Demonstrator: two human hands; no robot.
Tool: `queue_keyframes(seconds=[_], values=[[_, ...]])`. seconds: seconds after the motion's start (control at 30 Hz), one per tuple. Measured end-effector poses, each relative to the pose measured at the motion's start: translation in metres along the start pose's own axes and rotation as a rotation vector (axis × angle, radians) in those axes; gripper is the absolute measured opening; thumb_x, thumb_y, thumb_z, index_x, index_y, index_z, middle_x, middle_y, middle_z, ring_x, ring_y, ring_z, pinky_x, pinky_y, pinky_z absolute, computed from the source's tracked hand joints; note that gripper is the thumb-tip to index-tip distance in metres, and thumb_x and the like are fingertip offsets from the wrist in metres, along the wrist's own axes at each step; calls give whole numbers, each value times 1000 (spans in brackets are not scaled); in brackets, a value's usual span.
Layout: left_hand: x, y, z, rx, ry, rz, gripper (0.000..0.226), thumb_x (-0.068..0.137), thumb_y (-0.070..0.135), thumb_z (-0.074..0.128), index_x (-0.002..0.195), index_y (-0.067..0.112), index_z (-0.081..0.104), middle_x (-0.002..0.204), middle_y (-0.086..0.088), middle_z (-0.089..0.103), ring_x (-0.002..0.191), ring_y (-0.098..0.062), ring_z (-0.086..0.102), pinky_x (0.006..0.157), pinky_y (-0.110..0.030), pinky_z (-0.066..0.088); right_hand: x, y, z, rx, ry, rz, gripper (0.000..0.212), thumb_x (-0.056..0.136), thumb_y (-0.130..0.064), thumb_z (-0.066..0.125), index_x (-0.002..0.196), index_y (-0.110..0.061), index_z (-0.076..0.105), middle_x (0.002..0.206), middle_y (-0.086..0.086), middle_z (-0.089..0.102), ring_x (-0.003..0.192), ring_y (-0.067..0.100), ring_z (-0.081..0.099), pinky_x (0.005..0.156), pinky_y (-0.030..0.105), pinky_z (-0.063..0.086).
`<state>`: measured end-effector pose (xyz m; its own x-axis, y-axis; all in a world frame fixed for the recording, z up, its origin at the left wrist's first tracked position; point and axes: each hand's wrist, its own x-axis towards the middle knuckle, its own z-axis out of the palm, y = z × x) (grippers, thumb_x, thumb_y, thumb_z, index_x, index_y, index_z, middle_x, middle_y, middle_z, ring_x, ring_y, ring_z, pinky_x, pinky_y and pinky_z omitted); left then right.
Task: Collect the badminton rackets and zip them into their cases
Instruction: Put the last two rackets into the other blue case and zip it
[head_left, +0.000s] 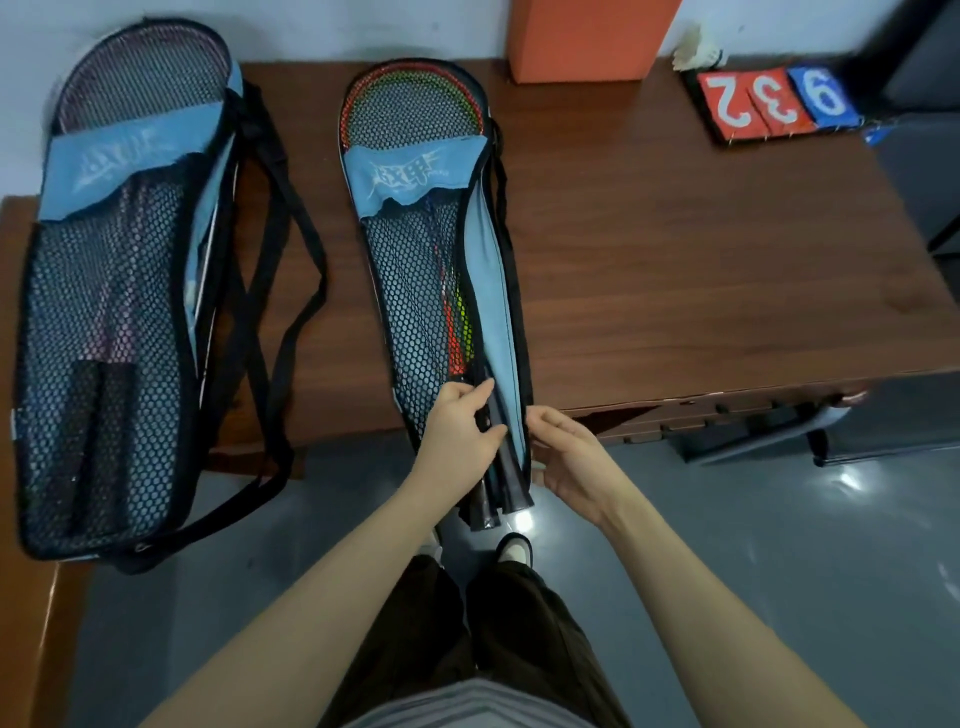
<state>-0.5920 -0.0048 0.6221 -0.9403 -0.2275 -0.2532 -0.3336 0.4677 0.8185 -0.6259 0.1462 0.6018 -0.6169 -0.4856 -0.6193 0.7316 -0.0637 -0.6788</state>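
While left hand (457, 426) fingers pinch mesh case (415, 270), right hand (566, 457) apparently relaxed, glossy racket handles (493, 499) protruding

Both cases (421, 270) (104, 312) are black open mesh with matt blue cloth panels. The table (675, 249) is smooth, dark wood-grain with a faint sheen; the floor (779, 545) is glossy grey.

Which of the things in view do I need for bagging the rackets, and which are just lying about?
For the job:
- middle case, side open, red and yellow rackets inside, grips sticking out
- left case, rackets inside
- left hand gripping the handles; right hand at the case edge

Lying about:
- score flip cards
- shuttlecock
- orange block
- table
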Motion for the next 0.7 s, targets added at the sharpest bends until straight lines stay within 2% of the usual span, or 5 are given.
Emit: queue_keyframes(seconds=[0.17,0.3,0.43,0.53,0.7], values=[[11,3,-7,-43,42,-16,50,82,9,67,130,9,52,93,-5,49,79,-13,45,74,-15,35,-13,10,-19,105,-49,9,41,90,-16,57,131,-15,53,119,18,54,100,30,48,85,39,44],[30,25,-16,-266,96,-84,49,79,3,69,127,7,55,108,-12,62,89,-17,58,90,-30,49,-22,4,-27,195,-199,-75,57,83,-8,62,137,-6,44,125,23,53,112,33,53,95,42,46],[43,51,-19,-285,98,-37,49,79,7,70,126,13,56,113,-11,62,99,-24,60,96,-35,48,-26,-13,-30,322,-257,-194,65,67,-13,82,124,-2,54,112,14,65,101,24,64,87,36,51],[41,61,-17,-261,105,10,48,81,10,70,127,16,56,118,-7,61,102,-20,58,96,-34,47,-29,-25,-32,319,-296,-245,68,63,-13,84,123,-3,53,110,12,66,100,22,64,88,34,51],[22,68,-18,-187,94,104,45,80,15,71,122,23,58,115,-5,59,99,-19,58,92,-33,48,-33,-29,-25,286,-273,-284,52,59,-19,87,105,-6,66,94,9,71,85,18,68,76,28,54]])
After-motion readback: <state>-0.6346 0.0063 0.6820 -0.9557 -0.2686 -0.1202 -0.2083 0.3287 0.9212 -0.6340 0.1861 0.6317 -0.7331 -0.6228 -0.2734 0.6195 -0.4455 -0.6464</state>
